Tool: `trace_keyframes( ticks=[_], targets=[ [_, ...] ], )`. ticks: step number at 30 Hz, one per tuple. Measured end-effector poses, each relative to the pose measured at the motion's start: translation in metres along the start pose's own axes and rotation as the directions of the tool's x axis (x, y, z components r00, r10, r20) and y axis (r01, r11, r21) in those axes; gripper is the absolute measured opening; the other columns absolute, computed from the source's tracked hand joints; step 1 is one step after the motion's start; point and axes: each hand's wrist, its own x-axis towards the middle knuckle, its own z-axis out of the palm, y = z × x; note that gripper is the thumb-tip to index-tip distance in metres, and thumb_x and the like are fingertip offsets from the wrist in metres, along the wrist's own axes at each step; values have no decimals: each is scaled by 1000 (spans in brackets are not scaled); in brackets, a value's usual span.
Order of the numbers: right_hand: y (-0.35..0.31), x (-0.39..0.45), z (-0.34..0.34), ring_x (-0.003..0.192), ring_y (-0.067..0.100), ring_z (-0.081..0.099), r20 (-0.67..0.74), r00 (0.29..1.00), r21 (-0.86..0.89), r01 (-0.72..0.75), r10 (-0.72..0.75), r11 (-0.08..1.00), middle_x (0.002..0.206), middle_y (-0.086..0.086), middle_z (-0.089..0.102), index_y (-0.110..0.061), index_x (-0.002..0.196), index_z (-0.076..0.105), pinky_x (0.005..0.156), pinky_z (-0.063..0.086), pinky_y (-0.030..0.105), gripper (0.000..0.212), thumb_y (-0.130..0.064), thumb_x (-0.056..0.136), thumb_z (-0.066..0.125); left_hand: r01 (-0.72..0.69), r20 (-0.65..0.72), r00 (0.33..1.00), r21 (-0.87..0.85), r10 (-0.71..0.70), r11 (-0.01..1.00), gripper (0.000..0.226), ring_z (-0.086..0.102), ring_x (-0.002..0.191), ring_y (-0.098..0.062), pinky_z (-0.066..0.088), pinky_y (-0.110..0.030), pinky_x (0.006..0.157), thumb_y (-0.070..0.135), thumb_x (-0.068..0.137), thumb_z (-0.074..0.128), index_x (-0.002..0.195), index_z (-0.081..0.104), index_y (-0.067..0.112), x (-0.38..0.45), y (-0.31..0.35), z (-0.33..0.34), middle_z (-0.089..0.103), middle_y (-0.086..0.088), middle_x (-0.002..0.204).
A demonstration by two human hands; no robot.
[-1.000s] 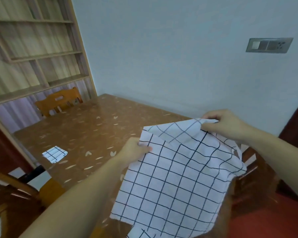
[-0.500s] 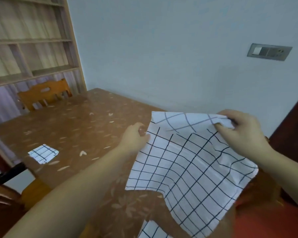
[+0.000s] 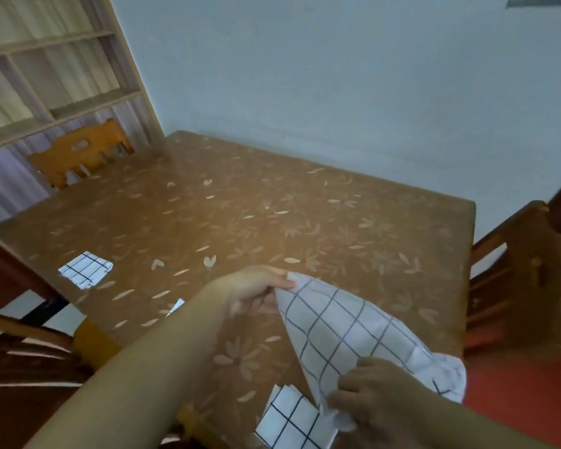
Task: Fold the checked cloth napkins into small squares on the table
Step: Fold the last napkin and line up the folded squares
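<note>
Both hands have lowered the checked napkin (image 3: 344, 335) toward the table (image 3: 272, 222)

The table (image 3: 272, 222) carried a brown covering printed with pale leaf and petal shapes. A folded checked napkin (image 3: 85, 269) lay flat near its left edge. A second folded checked piece (image 3: 290, 419) lay at the near edge. A small white scrap (image 3: 176, 306) sat between them; what it was could not be told.
</note>
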Motion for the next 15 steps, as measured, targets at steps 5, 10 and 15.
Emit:
trace_keyframes(
  ticks=[5, 10, 15],
  targets=[
    [14, -36, 37, 93, -2, 56, 169, 856, 452, -507, 488, 733, 103, -26, 56, -51, 111, 51, 81, 48, 21, 45, -76, 74, 57, 46, -18, 999, 18, -45, 999, 37, 65, 109, -20, 51, -38, 96, 6, 92, 52, 120, 65, 25, 9, -25, -2, 71, -3, 117],
    [65, -34, 38, 109, 14, 50, -170, 520, 264, -795, 837, 547, 117, -11, 50, -29, 125, 53, 90, 46, 35, 62, -58, 73, 70, 34, -42, 999, 5, -33, 999, 33, 67, 107, -21, 50, -37, 97, 1, 90, 53, 113, 70, 19, 17, -41, -1, 72, -4, 114],
    [94, -26, 38, 109, 14, 55, 9, 444, 347, -842, 896, 414, 105, -17, 60, -41, 106, 58, 103, 35, 41, 23, -38, 85, 66, 11, -80, 997, -58, -16, 998, 27, 68, 104, -27, 55, -36, 85, 1, 84, 59, 106, 73, 8, 25, -42, -2, 71, -13, 112]
  ],
)
